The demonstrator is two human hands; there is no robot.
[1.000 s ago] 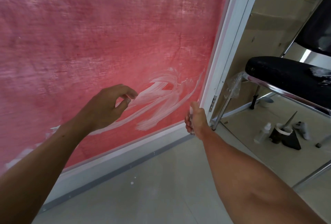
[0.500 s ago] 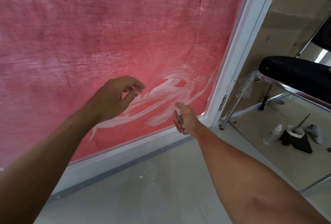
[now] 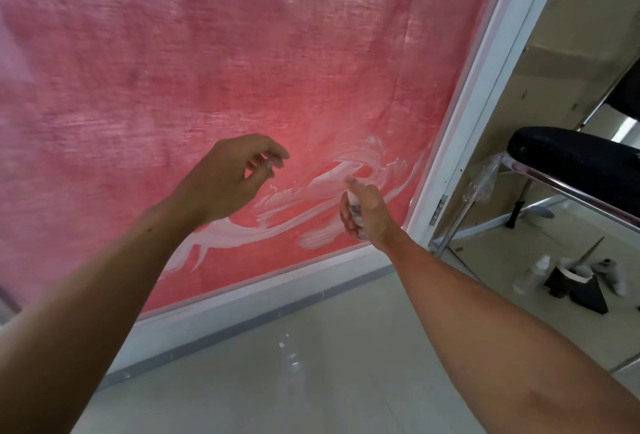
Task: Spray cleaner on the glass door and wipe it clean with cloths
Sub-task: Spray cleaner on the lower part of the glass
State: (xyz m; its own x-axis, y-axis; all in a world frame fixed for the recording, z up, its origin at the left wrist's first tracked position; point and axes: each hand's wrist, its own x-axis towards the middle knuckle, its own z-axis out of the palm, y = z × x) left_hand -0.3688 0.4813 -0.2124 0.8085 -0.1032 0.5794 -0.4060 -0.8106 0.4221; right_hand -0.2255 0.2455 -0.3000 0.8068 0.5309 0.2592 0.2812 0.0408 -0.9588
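The glass door [image 3: 242, 62] fills the upper left, with red cloth behind it and white smears [image 3: 311, 205] low on the pane. My right hand [image 3: 367, 215] grips a small clear spray bottle [image 3: 354, 203] upright, close to the smears, with the forefinger on its top. My left hand [image 3: 228, 180] hovers just in front of the glass to the left of the smears, fingers loosely curled, holding nothing. No cloth for wiping is in sight.
The white door frame [image 3: 460, 142] runs diagonally at right. Beyond it stands a black chair [image 3: 571, 159] with chrome legs. A small white bottle [image 3: 530, 274], a dark cone-shaped item [image 3: 571, 284] and other bits lie on the floor at right.
My right hand has moved left from the door frame's edge to in front of the white smears, carrying the bottle. The left hand stays raised near the glass.
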